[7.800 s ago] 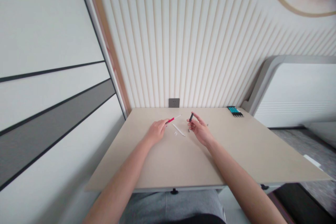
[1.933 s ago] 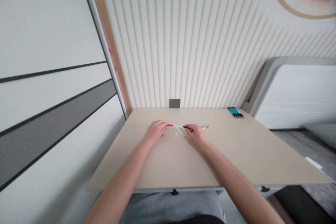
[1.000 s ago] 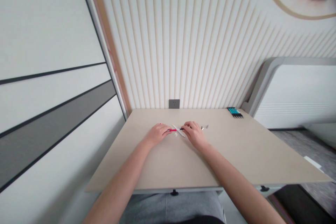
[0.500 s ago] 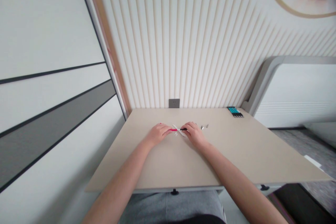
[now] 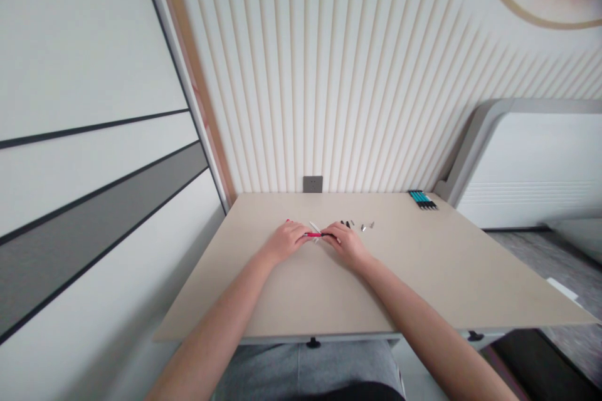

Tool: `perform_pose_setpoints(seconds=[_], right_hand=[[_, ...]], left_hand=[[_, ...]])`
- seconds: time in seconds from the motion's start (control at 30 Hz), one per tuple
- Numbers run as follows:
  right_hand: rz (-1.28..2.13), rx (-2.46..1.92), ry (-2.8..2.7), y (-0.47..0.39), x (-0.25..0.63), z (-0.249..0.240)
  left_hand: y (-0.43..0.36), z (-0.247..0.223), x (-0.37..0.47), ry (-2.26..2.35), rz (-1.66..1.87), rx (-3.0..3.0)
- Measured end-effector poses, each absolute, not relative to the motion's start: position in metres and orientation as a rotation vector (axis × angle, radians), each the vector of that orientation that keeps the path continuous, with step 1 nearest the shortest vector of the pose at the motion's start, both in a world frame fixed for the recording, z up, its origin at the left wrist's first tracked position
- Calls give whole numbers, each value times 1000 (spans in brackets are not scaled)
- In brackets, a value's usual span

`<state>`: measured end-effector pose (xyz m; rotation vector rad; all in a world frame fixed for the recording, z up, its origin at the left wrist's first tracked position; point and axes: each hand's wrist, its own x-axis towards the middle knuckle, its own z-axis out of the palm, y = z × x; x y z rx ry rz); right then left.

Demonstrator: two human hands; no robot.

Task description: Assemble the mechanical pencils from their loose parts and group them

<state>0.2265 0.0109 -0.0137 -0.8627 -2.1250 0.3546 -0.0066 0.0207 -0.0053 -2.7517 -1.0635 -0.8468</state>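
Between my two hands lies a thin pen barrel, red on the left and black on the right. My left hand (image 5: 285,240) pinches the red part (image 5: 314,235), and my right hand (image 5: 347,242) pinches the black part (image 5: 329,235). The two parts meet end to end, with no gap that I can see. Thin white sticks (image 5: 314,226) lie on the table just behind and under them, partly hidden by my fingers. Beyond my right hand are small black pieces (image 5: 348,223) and small metallic pieces (image 5: 364,227).
A row of several teal and black pens (image 5: 423,200) rests at the back right of the beige table (image 5: 423,276). Behind the table is a ribbed wall with a grey socket (image 5: 313,184). A white cabinet (image 5: 94,200) stands at the left.
The red and black parts have come together, closing over the pale section between them. My right hand has shifted slightly, showing the small black pieces behind it.
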Motion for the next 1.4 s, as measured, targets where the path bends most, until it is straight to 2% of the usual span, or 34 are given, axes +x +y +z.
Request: perform_pose_setpoints(seconds=[0.3,0.6,0.9,1.23,1.4], right_hand=[[475,-858,-2141,8,224,-12],[374,-916,-2077,14,233,-10],[413,-904,-2010,18,240,-11],[638,-1095,-1904,22,240,-21],[626,-1062,-1887,19,235,-20]], left_hand=[[20,-5,-5,-1099,-853,-2750],[26,-4,-16,-1175,-951,-2700],[29,-6,-20,-1150,-998,-2762],[30,-6,-19,-1135,-970,-2697],[32,-8,-23,-1217,-1023,-2678]])
